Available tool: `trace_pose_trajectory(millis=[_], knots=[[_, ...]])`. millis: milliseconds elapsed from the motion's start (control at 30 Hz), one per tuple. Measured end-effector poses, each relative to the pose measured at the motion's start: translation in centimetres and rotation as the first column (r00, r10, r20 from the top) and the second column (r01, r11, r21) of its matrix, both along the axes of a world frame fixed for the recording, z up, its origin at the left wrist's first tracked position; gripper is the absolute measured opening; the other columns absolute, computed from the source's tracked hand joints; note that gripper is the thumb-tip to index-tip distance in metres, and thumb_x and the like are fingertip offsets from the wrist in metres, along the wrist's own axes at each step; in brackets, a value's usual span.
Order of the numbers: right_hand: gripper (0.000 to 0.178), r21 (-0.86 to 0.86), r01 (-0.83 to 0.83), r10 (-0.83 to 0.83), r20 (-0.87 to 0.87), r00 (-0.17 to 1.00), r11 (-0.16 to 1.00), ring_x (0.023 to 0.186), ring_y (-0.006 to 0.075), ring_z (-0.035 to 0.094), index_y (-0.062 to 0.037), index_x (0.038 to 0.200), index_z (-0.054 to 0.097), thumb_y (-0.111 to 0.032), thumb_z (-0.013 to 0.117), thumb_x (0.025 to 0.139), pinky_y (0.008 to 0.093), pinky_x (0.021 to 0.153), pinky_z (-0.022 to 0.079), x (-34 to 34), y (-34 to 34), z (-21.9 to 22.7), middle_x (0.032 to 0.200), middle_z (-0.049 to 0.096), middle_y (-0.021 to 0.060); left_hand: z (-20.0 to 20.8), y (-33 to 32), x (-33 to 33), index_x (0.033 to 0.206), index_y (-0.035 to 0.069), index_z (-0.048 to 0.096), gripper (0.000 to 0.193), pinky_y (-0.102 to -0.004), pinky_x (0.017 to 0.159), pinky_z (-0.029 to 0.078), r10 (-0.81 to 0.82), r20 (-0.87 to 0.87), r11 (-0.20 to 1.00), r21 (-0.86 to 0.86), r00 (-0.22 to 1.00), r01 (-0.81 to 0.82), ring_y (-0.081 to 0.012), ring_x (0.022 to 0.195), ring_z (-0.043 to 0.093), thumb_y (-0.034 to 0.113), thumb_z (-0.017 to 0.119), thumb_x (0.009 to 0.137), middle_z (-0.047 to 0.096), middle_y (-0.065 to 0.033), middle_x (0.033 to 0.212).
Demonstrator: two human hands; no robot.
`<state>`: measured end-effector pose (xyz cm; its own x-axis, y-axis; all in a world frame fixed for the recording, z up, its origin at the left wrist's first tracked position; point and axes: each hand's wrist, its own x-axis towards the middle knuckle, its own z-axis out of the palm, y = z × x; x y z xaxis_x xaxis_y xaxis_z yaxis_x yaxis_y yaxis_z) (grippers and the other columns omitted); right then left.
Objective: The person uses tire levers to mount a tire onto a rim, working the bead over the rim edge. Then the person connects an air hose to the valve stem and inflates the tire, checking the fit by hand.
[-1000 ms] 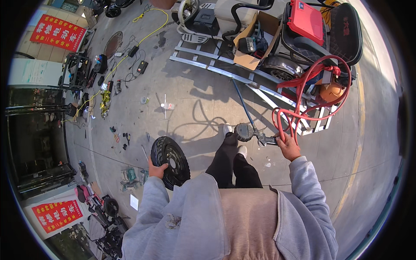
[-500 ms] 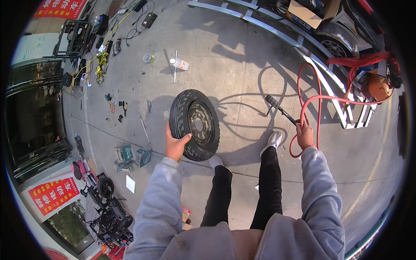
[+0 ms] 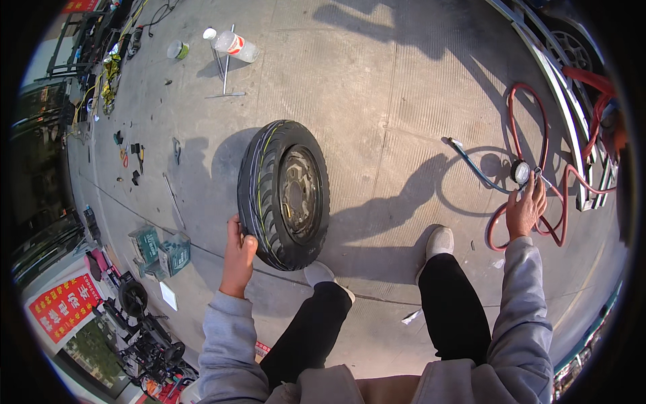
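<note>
My left hand (image 3: 238, 259) grips the lower left of a small black tyre (image 3: 266, 195), with the thumb showing and some fingertips hidden by the tread. The tyre stands upright on a dull metal rim (image 3: 301, 195), beside my left shoe. Well to the right, my right hand (image 3: 527, 212) holds a tyre inflator with a round dial gauge (image 3: 520, 172), its fingers partly stretched along it. A short blue-green hose (image 3: 474, 165) reaches leftward from the gauge. The red air hose (image 3: 546, 128) loops around beyond and below this hand. The inflator's shadow falls on the concrete apart from it.
A bottle (image 3: 239, 47) and a T-shaped metal tool (image 3: 227, 74) lie beyond the tyre. Green boxes (image 3: 173, 254), a thin rod (image 3: 173, 200) and small tools lie to the left. A metal frame (image 3: 548, 74) stands at right, a partly dismantled vehicle (image 3: 145, 323) at lower left.
My right hand has moved outward to the right with the inflator, whose dial now shows. The tyre has turned, so more tread is visible. My left hand still grips it. The view has shifted.
</note>
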<state>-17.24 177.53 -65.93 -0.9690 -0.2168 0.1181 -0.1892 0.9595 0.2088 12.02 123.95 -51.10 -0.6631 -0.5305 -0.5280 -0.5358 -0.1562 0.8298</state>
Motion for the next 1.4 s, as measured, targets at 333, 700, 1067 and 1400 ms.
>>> trace_pose_trajectory(millis=[333,700,1067,1400], knots=[[0.072,-0.127,-0.215,0.248,0.574,0.78,0.968,0.139,0.0366,0.037,-0.0076,0.143,0.046,-0.038,0.074,0.084,0.0478,0.111,0.035,-4.5,-11.8,-9.8,0.145,0.045,0.0176,-0.1,-2.0,-2.8,0.126,-0.006,0.058,0.049,-0.0331,0.089,0.054,0.152,0.11,0.915,0.36,0.982,-0.182,-0.0186,0.095,0.069,0.035,0.059,0.098,0.07,-0.0117,0.112],[0.034,-0.686,0.109,0.466,0.593,0.657,0.719,0.08,0.0298,0.066,-0.0032,0.125,0.051,-0.019,0.06,0.097,0.0401,0.075,0.051,-3.4,-14.2,-9.2,0.082,0.066,0.0143,-2.0,-0.7,-7.0,0.137,0.002,0.051,0.055,-0.0442,0.101,0.052,0.284,-0.249,0.863,0.487,0.926,-0.133,-0.0274,0.111,0.066,0.042,0.051,0.1,0.065,-0.0144,0.126],[0.036,-0.929,0.098,0.904,0.369,0.214,0.356,0.081,0.0178,0.064,-0.0044,0.135,0.048,-0.018,0.056,0.103,0.0323,0.075,0.05,-0.9,-24.2,2.5,0.091,0.066,0.01,-13.8,3.2,-6.8,0.143,0.014,0.048,0.069,-0.0497,0.112,0.038,0.745,-0.309,0.603,0.692,0.591,-0.398,-0.0287,0.133,0.048,0.065,0.043,0.097,0.051,-0.0067,0.146],[0.045,-0.856,-0.328,0.897,0.29,0.334,0.399,0.09,0.0356,0.067,-0.0082,0.131,0.055,-0.018,0.071,0.09,0.0416,0.076,0.055,3.8,-27.7,0.7,0.109,0.064,0.0158,-22.2,11.8,-2.4,0.148,0.01,0.039,0.076,-0.0513,0.111,0.038,0.803,0.123,0.346,0.701,0.584,-0.624,-0.0319,0.132,0.049,0.068,0.036,0.098,0.048,-0.0125,0.146]])
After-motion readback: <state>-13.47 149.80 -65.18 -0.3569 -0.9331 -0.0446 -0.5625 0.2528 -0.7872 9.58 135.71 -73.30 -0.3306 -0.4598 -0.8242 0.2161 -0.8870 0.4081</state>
